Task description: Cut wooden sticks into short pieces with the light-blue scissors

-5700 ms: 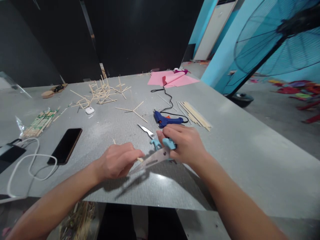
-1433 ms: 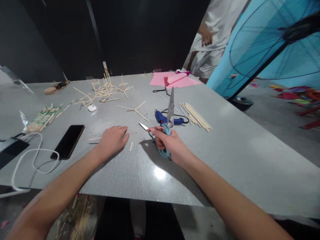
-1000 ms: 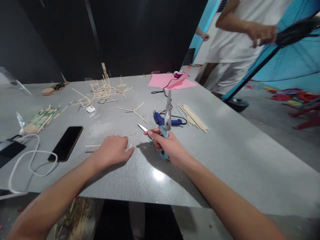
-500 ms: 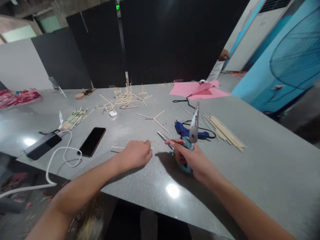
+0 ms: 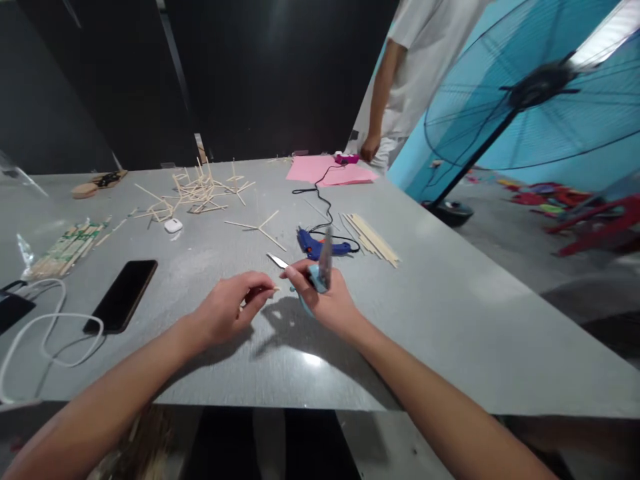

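Observation:
My right hand (image 5: 325, 303) grips light-blue-handled scissors (image 5: 320, 270), one blade standing up and the other lying toward the left. My left hand (image 5: 230, 313) is lifted just off the grey table (image 5: 450, 313) and pinches a short piece of wooden stick (image 5: 273, 289) at its fingertips, close to my right thumb. Behind my right hand lies a blue glue gun (image 5: 320, 244) with a black cord.
Wooden sticks (image 5: 373, 237) lie right of the glue gun, a glued stick cross (image 5: 257, 227) and a stick pile (image 5: 197, 190) farther back. A black phone (image 5: 120, 295), white cable (image 5: 35, 333), pink paper (image 5: 327, 171), a standing fan (image 5: 525, 93) and another person (image 5: 415, 73) at the far corner.
My left hand has come off the table and now pinches a short stick near the scissors. The scissors tilted lower. The view swung, and a person now stands by the pink paper.

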`<state>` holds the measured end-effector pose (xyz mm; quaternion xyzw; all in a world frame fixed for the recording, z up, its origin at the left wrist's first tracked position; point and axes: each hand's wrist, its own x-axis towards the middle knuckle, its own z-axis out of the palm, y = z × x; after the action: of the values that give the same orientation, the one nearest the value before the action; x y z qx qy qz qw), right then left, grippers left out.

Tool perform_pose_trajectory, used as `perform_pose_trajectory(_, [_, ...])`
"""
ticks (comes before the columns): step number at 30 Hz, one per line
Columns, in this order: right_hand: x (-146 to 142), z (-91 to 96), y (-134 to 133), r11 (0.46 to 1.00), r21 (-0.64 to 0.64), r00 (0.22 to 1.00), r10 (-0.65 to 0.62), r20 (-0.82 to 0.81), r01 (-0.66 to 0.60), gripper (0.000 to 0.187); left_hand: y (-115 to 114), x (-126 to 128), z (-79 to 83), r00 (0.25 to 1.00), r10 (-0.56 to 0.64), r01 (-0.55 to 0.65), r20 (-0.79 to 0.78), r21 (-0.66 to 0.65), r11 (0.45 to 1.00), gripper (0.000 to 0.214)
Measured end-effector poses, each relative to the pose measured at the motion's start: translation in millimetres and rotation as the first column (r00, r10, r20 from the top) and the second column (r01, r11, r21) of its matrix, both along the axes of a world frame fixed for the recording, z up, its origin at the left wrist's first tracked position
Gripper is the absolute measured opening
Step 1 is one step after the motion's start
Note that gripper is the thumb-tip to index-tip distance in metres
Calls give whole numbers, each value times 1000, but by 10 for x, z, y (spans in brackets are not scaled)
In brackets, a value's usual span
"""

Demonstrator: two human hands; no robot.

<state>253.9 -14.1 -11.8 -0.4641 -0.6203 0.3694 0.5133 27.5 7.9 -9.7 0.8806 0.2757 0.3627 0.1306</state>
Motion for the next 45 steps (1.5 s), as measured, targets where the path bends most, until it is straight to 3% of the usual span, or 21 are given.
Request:
perform_pose_trajectory(3, [3,87,-82,996,-61,997,65,-41,-68,37,-5,1,0,1000,-11,10,18,45,999,18])
perform_pose_trajectory(9, [30,142,-146,980,-58,978,185,-96,-191,33,8,33,10,998,-8,0,62,138,990,17])
perform_pose_trajectory(20, [-5,73,-104,984,65,980,172,-104,-165,30,12,65,52,998,6,-21,61,258,966,10])
perform_pose_trajectory(26, [24,37,-68,984,87,987,157,-44,-153,37,21,107,83,993,-105,85,51,295,952,18])
perform_pose_trajectory(29, [96,-24,10,974,210,993,70,97,-89,40,55,104,63,991,-108,83,78,280,956,20])
perform_pose_trajectory(32, [206,-70,107,879,477,939,-173,297,11,42,107,55,29,993,-106,87,43,308,947,24])
perform_pose_trajectory(34, [272,-76,150,824,566,873,-285,397,12,45,139,9,8,992,-123,110,14,352,929,28])
perform_pose_trajectory(39, [336,-48,147,786,619,777,-384,498,-9,45,147,-35,14,989,-138,107,45,422,900,28])
perform_pose_trajectory(45, [321,-53,125,751,660,724,-458,515,5,46,106,4,93,981,-187,140,49,486,863,27])
